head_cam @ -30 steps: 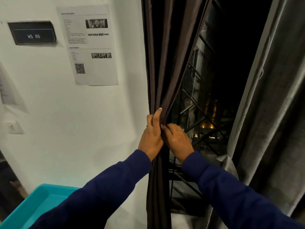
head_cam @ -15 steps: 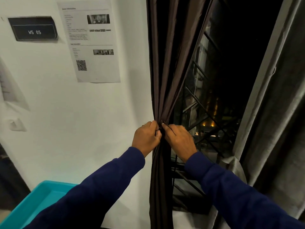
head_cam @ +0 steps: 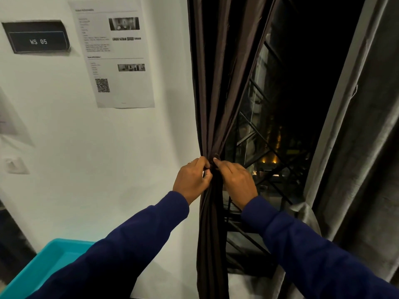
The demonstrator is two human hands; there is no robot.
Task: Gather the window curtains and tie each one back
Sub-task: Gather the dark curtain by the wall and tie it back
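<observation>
**Left curtain bunched and being tied; right curtain still loose**

The dark curtain (head_cam: pixel 212 104) at the window's left edge is gathered into a narrow bundle. Both hands meet at its waist: the left hand (head_cam: pixel 192 180) has its fingers curled onto the bundle from the wall side, and the right hand (head_cam: pixel 236 180) pinches the same spot from the window side. The tie itself is too dark to make out, so whether a knot is finished cannot be told; it looks like the fastening step is under way. The grey curtain (head_cam: pixel 367 126), right of the window, hangs loose and untied, so about half the task seems left.

Left of the dark curtain, a white wall (head_cam: pixel 97 158) carries a "WS 05" sign (head_cam: pixel 37 37) and a printed sheet (head_cam: pixel 114 55); a teal bin (head_cam: pixel 43 268) sits below. Right of it, a window grille (head_cam: pixel 265 165) shows night lights.
</observation>
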